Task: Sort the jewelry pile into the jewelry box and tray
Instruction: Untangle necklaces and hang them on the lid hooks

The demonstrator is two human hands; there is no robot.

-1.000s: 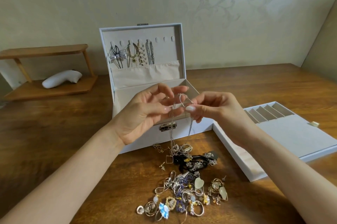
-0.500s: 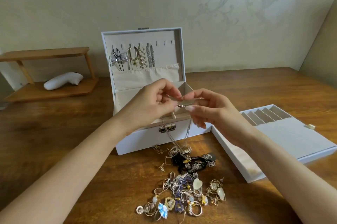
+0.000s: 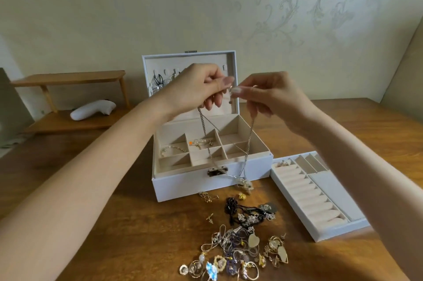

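while both hands pinch the ends of the silver necklace (image 3: 248, 143) up in front of the jewelry box (image 3: 212, 180) lid, the loop hangs down over the box and its pendant (image 3: 245, 184) dangles by the front wall, near the clasp (image 3: 217, 170). left hand (image 3: 196, 88) fingers are closed thumb-to-index on one end; right hand (image 3: 270, 95) fingers likewise on the other end, remaining fingers curled loosely. looks like the clasp ends are being joined or lined up for a lid hook (image 3: 224, 66), can't tell which.

doing it well, my read: keep both pinches tight, lift until the pendant is free of the front wall, keep the chain taut so it doesn't kink or snag the dividers (image 3: 219, 143), then hang or lower it in one pass.

materials: thin metal chain, limp, tangles easily. box is white, smooth outside, beige fabric lining, several square compartments, a few already holding chains. tray (image 3: 320, 232) sits on the counter (image 3: 114, 223) just right of the box, with padded ring rolls and narrow slots. jewelry pile (image 3: 235, 248) lies in front: rings, earrings, a black beaded piece, mixed gold and silver, hard and small.
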